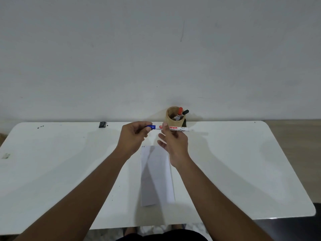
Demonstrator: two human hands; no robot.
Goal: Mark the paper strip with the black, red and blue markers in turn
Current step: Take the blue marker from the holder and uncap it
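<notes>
Above the far end of the paper strip (157,174), both hands hold the blue marker (171,128) sideways. The left hand (132,137) pinches the blue cap end. The right hand (174,143) holds the white body with thumb and one finger, and its other fingers are spread loose. The red marker (180,112) and black marker (185,112) stand in the cup (173,117) at the back of the white table (243,162). The cap probably comes off now. Pull it straight, not crooked. Keep the body tight so the pen does not slip. Then aim the tip at the strip.
</notes>
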